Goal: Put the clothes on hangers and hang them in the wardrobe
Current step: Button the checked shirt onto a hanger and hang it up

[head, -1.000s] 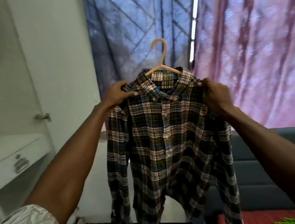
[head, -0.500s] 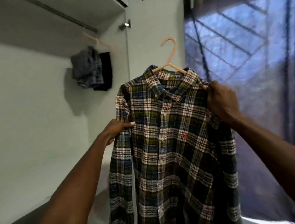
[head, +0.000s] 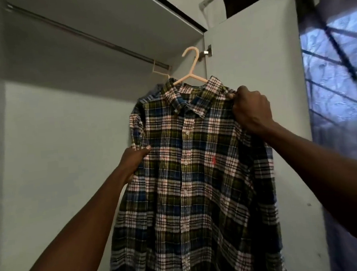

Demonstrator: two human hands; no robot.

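A plaid shirt [head: 190, 177] in green, blue and white hangs on a peach plastic hanger [head: 192, 69], held up inside the open wardrobe. My right hand [head: 251, 109] grips the shirt's right shoulder together with the hanger end under it. My left hand [head: 133, 163] holds the shirt's left side below the shoulder, thumb on the front. The hanger's hook is in the air, below and to the right of the wardrobe rail [head: 91, 38]. Another peach hanger [head: 159, 70] is on the rail's right end, its garment hidden behind the shirt.
The white wardrobe door [head: 253, 64] stands open behind the shirt, with a hinge [head: 207, 54] near the hook. The wardrobe's back wall [head: 56, 156] fills the left. A blue curtain [head: 338, 78] covers the window on the right.
The view has swung from the curtain and bed to up inside the wardrobe. The shirt has been raised toward the rail. My left hand slid from the collar down to the shirt's left side.
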